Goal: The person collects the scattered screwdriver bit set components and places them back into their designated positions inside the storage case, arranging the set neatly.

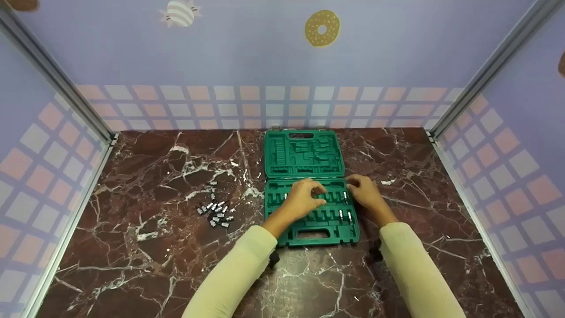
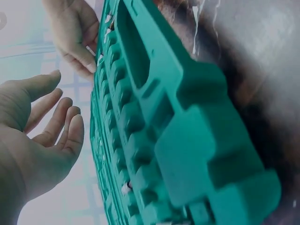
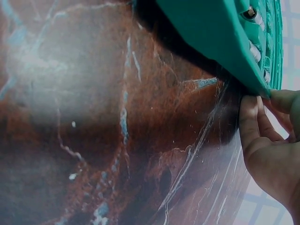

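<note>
My left hand [image 1: 303,197] hovers over the open green case [image 1: 332,184], thumb and fingers loosely parted. My right hand [image 1: 365,193] pinches the case's edge between thumb and fingers. Just left of that hand, a few socket bits [image 1: 350,216] sit in slots; the lid [image 1: 300,152] lies beyond both hands. Well left of my left hand, loose bits [image 1: 220,215] lie heaped on the worktop [image 1: 145,258].
</note>
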A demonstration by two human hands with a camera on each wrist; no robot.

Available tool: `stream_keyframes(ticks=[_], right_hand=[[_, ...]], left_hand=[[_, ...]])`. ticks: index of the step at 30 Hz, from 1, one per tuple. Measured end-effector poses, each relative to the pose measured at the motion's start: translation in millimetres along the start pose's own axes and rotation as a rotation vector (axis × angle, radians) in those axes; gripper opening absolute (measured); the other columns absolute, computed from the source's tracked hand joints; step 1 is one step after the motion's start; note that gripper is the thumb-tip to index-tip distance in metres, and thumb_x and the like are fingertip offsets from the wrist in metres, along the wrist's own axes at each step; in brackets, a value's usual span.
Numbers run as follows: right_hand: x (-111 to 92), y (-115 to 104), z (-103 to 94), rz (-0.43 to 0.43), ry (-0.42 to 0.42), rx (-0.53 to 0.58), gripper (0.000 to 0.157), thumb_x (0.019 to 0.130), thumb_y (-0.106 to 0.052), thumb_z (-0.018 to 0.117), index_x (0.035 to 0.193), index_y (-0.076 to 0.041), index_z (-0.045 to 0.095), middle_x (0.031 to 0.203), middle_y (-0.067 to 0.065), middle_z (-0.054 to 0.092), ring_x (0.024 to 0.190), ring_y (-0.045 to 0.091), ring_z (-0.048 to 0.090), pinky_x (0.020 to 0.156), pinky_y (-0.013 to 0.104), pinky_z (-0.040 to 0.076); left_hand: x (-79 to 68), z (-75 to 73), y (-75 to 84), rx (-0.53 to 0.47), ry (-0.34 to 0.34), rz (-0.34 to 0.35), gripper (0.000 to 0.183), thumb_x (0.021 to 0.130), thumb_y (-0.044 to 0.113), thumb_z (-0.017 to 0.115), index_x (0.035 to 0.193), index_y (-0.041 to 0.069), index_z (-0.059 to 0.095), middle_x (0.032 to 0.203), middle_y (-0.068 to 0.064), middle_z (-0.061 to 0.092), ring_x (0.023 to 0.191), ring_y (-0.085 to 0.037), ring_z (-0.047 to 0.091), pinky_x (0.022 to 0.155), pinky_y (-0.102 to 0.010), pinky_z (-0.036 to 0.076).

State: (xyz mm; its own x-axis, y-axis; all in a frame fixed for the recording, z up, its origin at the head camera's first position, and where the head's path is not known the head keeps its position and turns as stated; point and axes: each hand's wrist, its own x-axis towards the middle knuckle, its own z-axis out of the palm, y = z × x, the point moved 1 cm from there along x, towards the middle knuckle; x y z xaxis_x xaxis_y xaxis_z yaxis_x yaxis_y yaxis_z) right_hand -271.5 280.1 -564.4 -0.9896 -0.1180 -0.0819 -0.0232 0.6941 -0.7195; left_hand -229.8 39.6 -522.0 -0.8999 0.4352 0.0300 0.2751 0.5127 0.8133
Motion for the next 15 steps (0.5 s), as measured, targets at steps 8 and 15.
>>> stream_keyframes(ticks=[8, 15], right_hand=[[1, -1, -0.6, 0.014, 0.007, 0.005, 0.027, 0.103, -0.007, 0.057, 0.126, 0.004, 0.067, 0.122, 0.026, 0.069, 0.110, 0.039, 0.065, 0.096, 0.054, 0.052], [2, -2, 5.3, 0.030, 0.002, 0.010, 0.027, 0.104, -0.006, 0.057, 0.127, 0.003, 0.067, 0.125, 0.026, 0.068, 0.113, 0.039, 0.064, 0.098, 0.055, 0.052]], left_hand=[[-13.0, -24.3, -4.3, -0.018, 0.039, 0.016, 0.027, 0.092, 0.014, 0.079, 0.118, 0.006, 0.074, 0.114, -0.015, 0.068, 0.105, -0.034, 0.067, 0.088, -0.042, 0.057], [-30.3, -49.3, -11.0, -0.008, 0.098, 0.023, 0.029, 0.091, 0.016, 0.080, 0.118, 0.006, 0.074, 0.111, -0.011, 0.068, 0.104, -0.032, 0.066, 0.088, -0.042, 0.057]])
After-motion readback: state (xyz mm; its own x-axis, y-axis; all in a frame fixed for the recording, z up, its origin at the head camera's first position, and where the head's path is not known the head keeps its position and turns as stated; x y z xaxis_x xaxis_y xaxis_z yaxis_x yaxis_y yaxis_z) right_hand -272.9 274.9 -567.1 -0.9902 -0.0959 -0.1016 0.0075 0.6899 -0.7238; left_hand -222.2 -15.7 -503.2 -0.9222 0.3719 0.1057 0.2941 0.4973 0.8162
